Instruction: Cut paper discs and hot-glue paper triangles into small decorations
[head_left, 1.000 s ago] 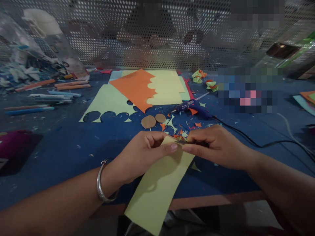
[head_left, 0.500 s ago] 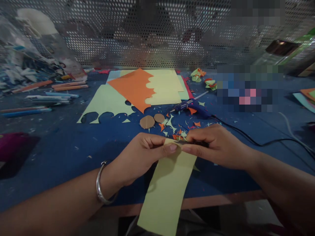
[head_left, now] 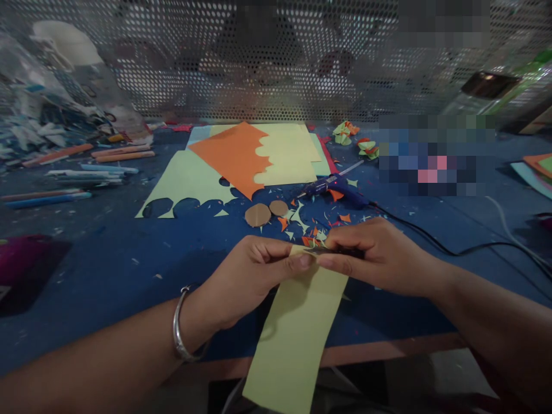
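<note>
My left hand, with a silver bangle at the wrist, pinches the top of a long pale yellow paper strip between thumb and fingers. The strip hangs down past the table's front edge. My right hand is closed around a dark pointed tool that looks like scissors; its handle is mostly hidden by the fingers. The tool's thin tip lies at the strip's top edge, close to my left thumb. Just beyond my hands lie two brown cardboard discs and small paper scraps.
A blue glue gun with a black cord lies beyond my right hand. Orange paper and pale green paper with scalloped edges lie at the back. Bottles and rolled paper sticks are at left. A perforated metal panel stands behind.
Both hands and the strip keep almost the same place. The tool's tip has shifted slightly left along the strip's top edge, and the view has tilted a little.
</note>
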Demonstrator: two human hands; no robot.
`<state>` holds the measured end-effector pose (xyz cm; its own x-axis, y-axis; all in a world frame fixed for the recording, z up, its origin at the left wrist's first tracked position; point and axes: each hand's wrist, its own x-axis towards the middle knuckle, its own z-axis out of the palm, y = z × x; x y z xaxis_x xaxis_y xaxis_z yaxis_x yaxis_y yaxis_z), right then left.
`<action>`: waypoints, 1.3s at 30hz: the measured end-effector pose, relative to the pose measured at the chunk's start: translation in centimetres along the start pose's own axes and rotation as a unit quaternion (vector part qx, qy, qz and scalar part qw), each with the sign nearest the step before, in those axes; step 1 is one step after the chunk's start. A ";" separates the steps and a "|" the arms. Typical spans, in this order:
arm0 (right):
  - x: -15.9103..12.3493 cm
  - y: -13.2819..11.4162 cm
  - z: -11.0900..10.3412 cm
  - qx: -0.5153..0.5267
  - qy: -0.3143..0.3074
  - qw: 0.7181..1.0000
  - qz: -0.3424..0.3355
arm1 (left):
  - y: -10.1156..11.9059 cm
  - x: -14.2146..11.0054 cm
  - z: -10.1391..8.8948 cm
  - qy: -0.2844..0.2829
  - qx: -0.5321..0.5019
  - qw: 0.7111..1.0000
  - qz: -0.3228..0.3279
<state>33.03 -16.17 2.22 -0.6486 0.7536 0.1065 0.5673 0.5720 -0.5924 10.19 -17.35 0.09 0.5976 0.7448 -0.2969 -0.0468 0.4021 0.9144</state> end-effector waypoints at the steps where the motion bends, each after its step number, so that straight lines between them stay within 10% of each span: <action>1: 0.0 0.0 0.0 -0.001 0.000 1.000 0.001 | 0.0 0.0 0.0 -0.001 0.000 1.000 0.004; 39: 0.0 -0.1 0.0 -0.007 -0.011 1.000 -0.004 | -0.1 0.1 -0.2 -0.042 0.019 0.999 -0.027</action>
<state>33.01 -16.26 2.32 -0.6644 0.7414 0.0943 0.5684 0.5832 -0.5803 10.12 -17.27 -0.10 0.6638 0.6741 -0.3241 0.0175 0.4192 0.9077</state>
